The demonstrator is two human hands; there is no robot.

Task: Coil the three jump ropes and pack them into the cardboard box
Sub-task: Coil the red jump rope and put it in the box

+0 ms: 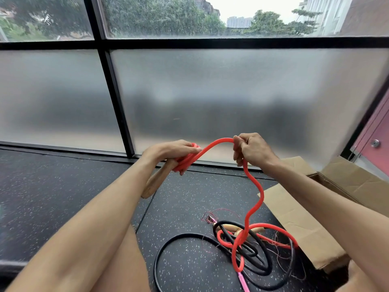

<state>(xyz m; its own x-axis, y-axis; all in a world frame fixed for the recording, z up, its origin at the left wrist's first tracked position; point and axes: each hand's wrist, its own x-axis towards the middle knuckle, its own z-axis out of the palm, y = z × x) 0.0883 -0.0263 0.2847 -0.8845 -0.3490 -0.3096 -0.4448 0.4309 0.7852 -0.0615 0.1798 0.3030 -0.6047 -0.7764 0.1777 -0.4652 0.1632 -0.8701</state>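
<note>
My left hand (174, 151) grips a wooden handle (154, 182) together with a few tight turns of the red jump rope (255, 187). From there the red rope arches over to my right hand (251, 149), which pinches it, then it hangs down in a wavy line to the floor. On the floor it tangles with a black jump rope (179, 239) lying in loose loops and a thin pink rope (244, 280). Wooden handles (231, 227) lie inside the tangle. The open cardboard box (345, 180) sits at the right, its flap (299, 224) flat on the floor.
I am at a dark speckled rubber floor (63, 197) facing a frosted glass wall with black frames (117, 98). A red door (376, 131) stands at the far right behind the box. My bare knees fill the bottom of the view.
</note>
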